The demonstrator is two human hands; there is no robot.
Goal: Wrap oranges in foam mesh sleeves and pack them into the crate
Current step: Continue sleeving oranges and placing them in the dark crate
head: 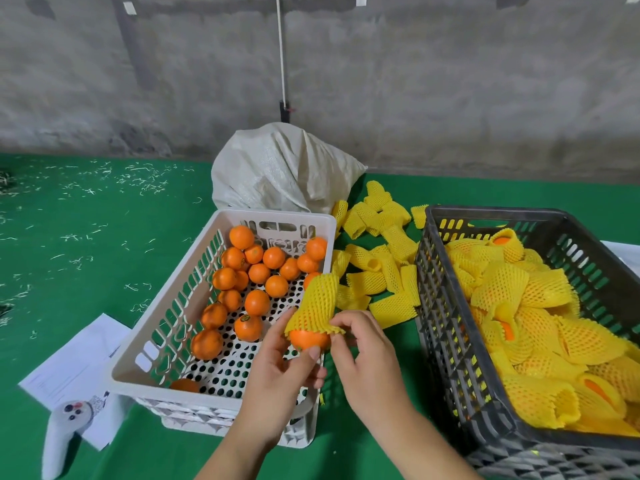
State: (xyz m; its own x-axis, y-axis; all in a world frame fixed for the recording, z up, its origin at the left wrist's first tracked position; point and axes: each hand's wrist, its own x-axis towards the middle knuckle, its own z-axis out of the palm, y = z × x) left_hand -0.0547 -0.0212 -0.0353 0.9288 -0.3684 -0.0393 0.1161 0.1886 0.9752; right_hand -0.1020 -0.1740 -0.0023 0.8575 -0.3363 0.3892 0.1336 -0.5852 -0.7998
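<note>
My left hand (282, 367) grips an orange (309, 339) over the near right corner of the white crate (138, 348). A yellow foam mesh sleeve (317, 303) covers the orange's top and stands up above it. My right hand (363, 351) pinches the sleeve's lower edge on the right side. Several bare oranges (258, 271) lie in the white crate. The dark grey crate (446, 306) on the right holds several wrapped oranges (540, 323).
Loose yellow sleeves (377, 258) lie on the green table between the two crates. A white woven sack (280, 171) stands behind the white crate. Sheets of paper (76, 368) and a white controller (65, 431) lie at the near left. A concrete wall runs behind.
</note>
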